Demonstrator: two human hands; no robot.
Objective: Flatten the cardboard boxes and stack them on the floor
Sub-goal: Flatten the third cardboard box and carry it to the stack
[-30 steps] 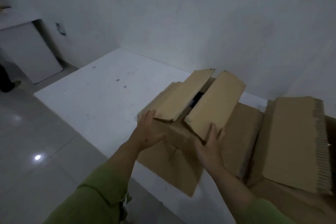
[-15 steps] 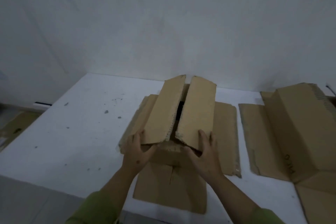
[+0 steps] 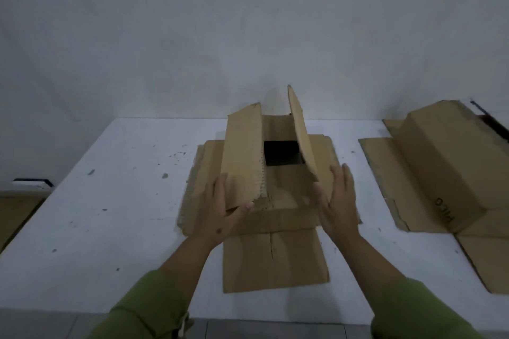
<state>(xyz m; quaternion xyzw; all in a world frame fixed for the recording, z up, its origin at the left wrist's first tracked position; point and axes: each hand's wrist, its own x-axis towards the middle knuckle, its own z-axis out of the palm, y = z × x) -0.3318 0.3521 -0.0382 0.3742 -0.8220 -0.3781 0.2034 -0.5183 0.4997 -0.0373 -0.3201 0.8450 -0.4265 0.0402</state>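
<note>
A brown cardboard box [image 3: 278, 201] stands on the white table [image 3: 110, 201], its lower flaps splayed flat around it. Its two long top flaps stand raised, showing a dark opening [image 3: 281, 153]. My left hand [image 3: 220, 212] pinches the near end of the left flap [image 3: 242, 151], thumb inside and fingers outside. My right hand [image 3: 337, 201] is open with straight fingers beside the right flap [image 3: 301, 137], its thumb at the flap's near corner.
A second cardboard box [image 3: 446, 162] with spread flaps lies on the table to the right, close to the first. A white wall runs right behind the table. Low at the far left, a brown sheet [image 3: 16, 215] lies on the floor.
The two top flaps lay nearly closed over the box; now they are lifted and spread apart. Both hands have moved outward with them, and the view has turned square to the table.
</note>
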